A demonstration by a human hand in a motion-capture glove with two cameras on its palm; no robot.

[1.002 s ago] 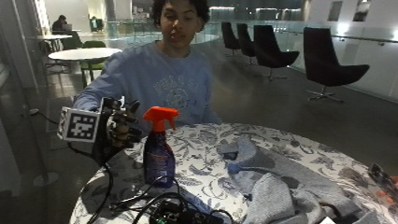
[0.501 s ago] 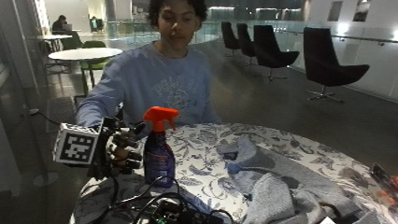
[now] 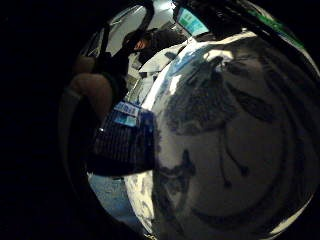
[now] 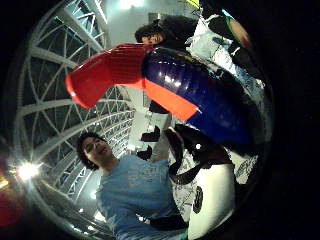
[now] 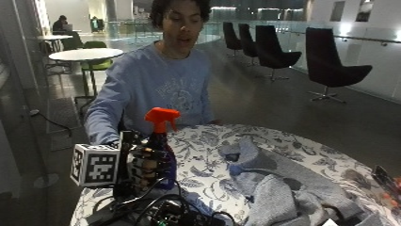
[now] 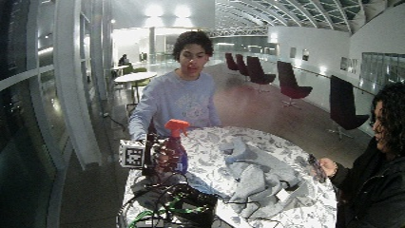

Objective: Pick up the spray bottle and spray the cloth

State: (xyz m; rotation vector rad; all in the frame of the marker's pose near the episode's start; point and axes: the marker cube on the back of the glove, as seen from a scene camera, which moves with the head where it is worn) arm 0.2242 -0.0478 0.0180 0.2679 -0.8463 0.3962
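Note:
A blue spray bottle [image 5: 164, 153] with an orange-red trigger head [image 5: 162, 117] stands upright near the left edge of the round table [image 5: 206, 155], which has a floral cover. My gloved right hand [image 5: 144, 165] grips the bottle's body from its left side, fingers curled round it. The wide outside view shows the same grip: hand [image 6: 160, 155], bottle [image 6: 177, 151]. In the thumb side palm view the blue body [image 4: 210, 100] and red head [image 4: 105, 72] sit close to the palm. A crumpled grey cloth [image 5: 282, 183] lies to the bottle's right, apart from it.
Black cables and an electronics box [image 5: 169, 214] crowd the table's front left edge, just below the hand. A second person [image 6: 373, 161] stands at the table's right side, holding a small device [image 6: 314, 166]. The bottle's label [image 3: 125, 116] shows beside the floral cover [image 3: 225, 130].
My hand has moved in from the left of the bottle and curled its fingers round the body. The bottle stays upright in the same spot; the cloth is unmoved.

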